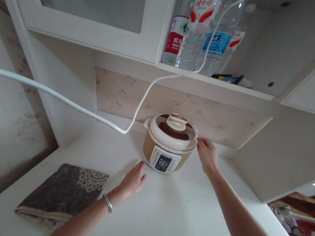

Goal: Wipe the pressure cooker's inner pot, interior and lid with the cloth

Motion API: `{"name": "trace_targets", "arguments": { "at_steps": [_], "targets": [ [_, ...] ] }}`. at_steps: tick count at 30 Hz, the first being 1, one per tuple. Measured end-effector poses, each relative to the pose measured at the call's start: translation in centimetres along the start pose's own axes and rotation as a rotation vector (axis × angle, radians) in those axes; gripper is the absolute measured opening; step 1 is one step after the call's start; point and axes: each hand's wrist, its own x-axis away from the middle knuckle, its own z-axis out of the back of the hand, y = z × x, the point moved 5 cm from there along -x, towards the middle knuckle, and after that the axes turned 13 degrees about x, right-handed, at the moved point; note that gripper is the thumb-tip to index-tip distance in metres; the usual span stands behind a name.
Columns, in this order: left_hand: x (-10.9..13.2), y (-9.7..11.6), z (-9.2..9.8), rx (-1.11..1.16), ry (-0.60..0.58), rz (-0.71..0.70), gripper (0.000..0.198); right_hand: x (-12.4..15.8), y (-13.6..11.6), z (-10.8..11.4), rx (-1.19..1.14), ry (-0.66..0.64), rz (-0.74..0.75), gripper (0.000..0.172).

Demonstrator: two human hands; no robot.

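Note:
A small electric cooker (169,142) with a tan body, white lid and front button panel stands at the back of the white counter (176,222). My left hand (133,180) reaches toward its lower left side, fingers stretched out and empty, just short of the pot. A silver bracelet circles that wrist. My right hand (207,154) rests against the cooker's right side near the lid rim, fingers extended and holding nothing.
A folded dark patterned cloth (64,193) lies at the counter's front left. A white cable (133,120) hangs across from the left up to the open shelf, where several plastic water bottles (201,28) stand. Closed cabinet doors flank the shelf.

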Motion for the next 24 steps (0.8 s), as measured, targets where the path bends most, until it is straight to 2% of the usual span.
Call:
{"name": "trace_targets", "arguments": {
  "at_steps": [1, 3, 6, 8, 11, 14, 17, 20, 24],
  "targets": [
    [1.0, -0.9, -1.1, 0.002, -0.013, 0.032, 0.056, -0.6, -1.5, -0.3, 0.066, -0.001, 0.055, 0.039],
    [2.8, -1.8, -2.6, 0.030, 0.028, 0.009, 0.055, -1.8, -4.7, -1.3, 0.207, -0.014, 0.159, 0.040],
    [4.3, -2.2, -3.1, 0.072, 0.134, -0.031, 0.053, -3.4, -9.2, -2.8, 0.407, 0.007, 0.306, 0.045],
    [4.2, -2.1, -2.9, 0.084, 0.175, -0.041, 0.054, -4.2, -11.6, -3.8, 0.554, 0.016, 0.402, 0.049],
    [2.7, -1.5, -2.6, 0.075, 0.204, -0.055, 0.062, -5.0, -14.1, -5.5, 0.747, -0.061, 0.510, 0.051],
    [0.1, -1.3, -2.6, 0.032, 0.218, -0.069, 0.066, -5.8, -15.1, -6.7, 0.861, -0.124, 0.558, 0.054],
    [-2.0, -1.5, -3.0, -0.048, 0.217, -0.093, 0.065, -6.8, -15.0, -7.6, 0.966, -0.222, 0.543, 0.063],
    [-2.8, -1.9, -3.7, -0.137, 0.216, -0.133, 0.063, -7.5, -14.5, -8.0, 1.008, -0.280, 0.570, 0.069],
    [-2.7, -2.1, -4.0, -0.219, 0.241, -0.157, 0.063, -7.9, -14.3, -8.3, 1.014, -0.272, 0.678, 0.070]
  ]
}}
